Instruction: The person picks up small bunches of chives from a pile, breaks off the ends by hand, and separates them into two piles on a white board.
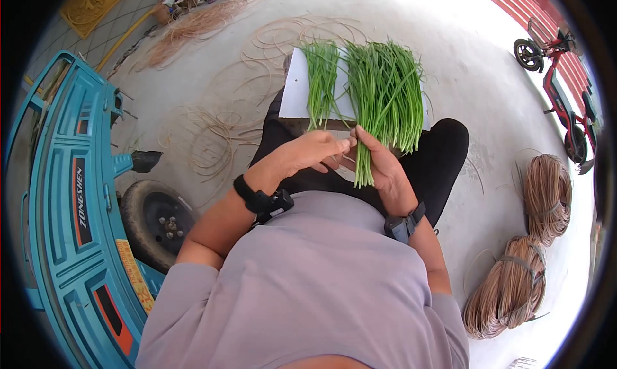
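Observation:
A white board (295, 89) lies across my lap with long green stalks on it. A thin bunch of stalks (321, 80) rests on its left part, and a thick pile (395, 93) covers its right part. My right hand (382, 163) is wrapped round the lower ends of a small bunch of stalks (364, 166), whose cut ends point toward me. Close beside it, my left hand (319, 149) has its thumb and forefinger pressed together near the stalks; what they pinch is too small to make out.
At the left stand a teal vehicle (83, 176) and a wheel (160, 218). Coils of thin strips (215, 138) lie on the floor. Two tied brown bundles (546, 195) are at the right, below a red bike (559, 93).

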{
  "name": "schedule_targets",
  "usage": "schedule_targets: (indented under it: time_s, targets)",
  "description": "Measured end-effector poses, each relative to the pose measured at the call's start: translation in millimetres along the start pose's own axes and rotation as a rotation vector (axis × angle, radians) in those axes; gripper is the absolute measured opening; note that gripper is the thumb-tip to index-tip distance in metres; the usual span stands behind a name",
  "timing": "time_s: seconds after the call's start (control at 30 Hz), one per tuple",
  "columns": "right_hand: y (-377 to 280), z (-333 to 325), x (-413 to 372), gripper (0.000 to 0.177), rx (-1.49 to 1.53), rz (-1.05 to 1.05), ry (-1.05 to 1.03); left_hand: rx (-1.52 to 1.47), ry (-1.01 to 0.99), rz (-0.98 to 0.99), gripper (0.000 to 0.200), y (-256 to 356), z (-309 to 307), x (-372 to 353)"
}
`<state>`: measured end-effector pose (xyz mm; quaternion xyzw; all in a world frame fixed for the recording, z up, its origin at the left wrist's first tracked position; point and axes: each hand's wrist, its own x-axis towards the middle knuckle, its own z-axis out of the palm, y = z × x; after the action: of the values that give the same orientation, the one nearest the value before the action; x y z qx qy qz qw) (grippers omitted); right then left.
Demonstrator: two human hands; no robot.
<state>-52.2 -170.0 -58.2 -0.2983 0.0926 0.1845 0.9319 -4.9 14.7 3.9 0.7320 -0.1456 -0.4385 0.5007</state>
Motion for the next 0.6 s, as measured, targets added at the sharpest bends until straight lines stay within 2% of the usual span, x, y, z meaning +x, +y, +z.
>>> schedule_targets:
  time_s: [0.03,0.2,0.27,0.43,0.5,0.6]
  targets:
    - [1.8,1.0,1.2,0.021,0.023,-0.013,0.053,0.053,0.000,-0.013,0.062,5.0,1.1,-1.0]
    - [8.1,-4.3,9.2,0.021,-0.054,-0.136,-0.066,0.195,0.002,-0.039,0.068,16.6,11.4,1.8]
    - [11.2,-2.9,10.5,0.024,-0.123,-0.171,-0.085,0.157,-0.032,-0.012,0.065,4.0,9.9,16.3]
    - [10.7,1.8,9.7,0.038,-0.297,-0.223,-0.041,0.094,-0.102,0.040,0.052,22.1,22.0,7.5]
    - [9.0,0.6,9.3,0.039,-0.371,-0.182,0.017,0.012,-0.063,0.022,0.046,10.9,24.7,17.2]
    - [6.2,10.2,3.2,0.036,-0.424,-0.174,0.022,-0.088,-0.134,0.041,0.043,-4.4,24.1,30.8]
